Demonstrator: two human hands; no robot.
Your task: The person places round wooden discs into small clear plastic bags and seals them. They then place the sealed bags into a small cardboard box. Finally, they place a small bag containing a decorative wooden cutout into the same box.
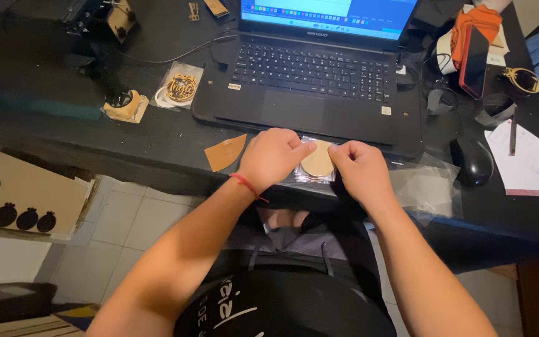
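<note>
A black desk (63,118) fills the upper part of the view, standing over a pale tiled floor (126,218), with an open laptop (319,75) set at its middle. The person sits at the near edge, both forearms reaching forward. The left hand (272,156), with a red string at its wrist, and the right hand (360,171) meet just in front of the laptop, each pinching one side of a small clear plastic bag (314,175) that holds a round wooden disc (317,161). The bag lies on the desk edge between the two hands, thumbs and forefingers pressed on its top corners. Just left of the left hand lies a flat tan offcut (224,151). More clear empty bags (422,184) lie right of the right hand, near a black mouse (472,161). Farther left sit a bagged round ornament (180,87) and a small wooden block (126,106). A cardboard sheet with dark cut-out shapes (26,200) rests low at the left.
</note>
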